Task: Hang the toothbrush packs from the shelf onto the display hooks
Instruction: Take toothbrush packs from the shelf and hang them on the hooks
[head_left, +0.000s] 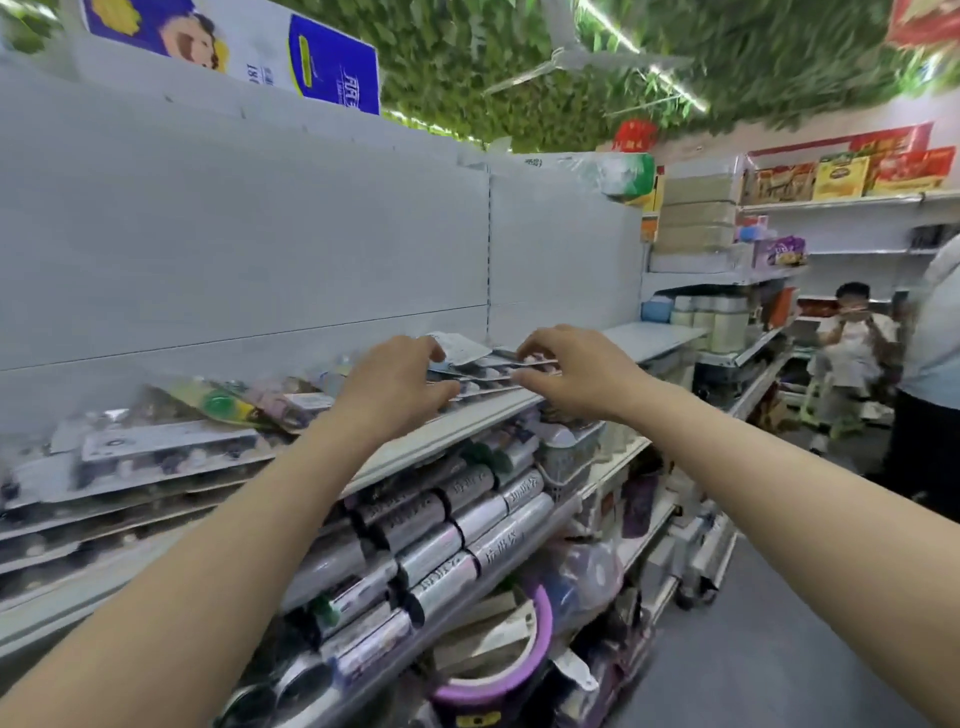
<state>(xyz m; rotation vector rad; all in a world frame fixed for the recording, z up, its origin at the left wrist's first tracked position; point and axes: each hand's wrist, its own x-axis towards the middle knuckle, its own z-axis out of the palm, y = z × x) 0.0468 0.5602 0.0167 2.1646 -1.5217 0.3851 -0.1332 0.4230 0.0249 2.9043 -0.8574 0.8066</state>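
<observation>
**Item 1, far left.** Loose heap of flat grey-and-white blister packs (156, 457), lying in slanted layers on the long white metal shelf (467, 428). Contents are too blurred to name. Hazard: the layers overhang one another and could slide off the lip if the shelf is knocked.

**Item 2.** Yellow-and-green plastic packets (218, 402), tilted on the heap, near the left forearm. Hazard: a swinging elbow could drag them forward.

**Item 3.** Left hand (395, 384), fingers curled over and thumb under the left end of the stack of flat clear-fronted toothbrush packs (485, 366). The stack lies on the shelf near its front edge, before the plain white back panel (561, 260).

**Item 4.** Right hand (576, 374), fingers likewise curled round the stack's right end. Hazard: the packs are fanned, not squared. If they are lifted as one bundle, the middle cards may slip out and fall.

**Item 5, lower tiers.** Silver foil-wrapped rolls (447, 525) and a purple-rimmed round basin (498, 670) crowd the space beneath. A dropped pack would likely lodge among them.

**Item 6.** Display hooks: none in view. Hazard: a bundle carried without a sighted target invites fumbling, and hanging holes may tear if forced.

**Item 7, far right.** A person in a pale top (852, 353) stands in the aisle, well apart. Hazard: turning with full hands risks a bump.
</observation>
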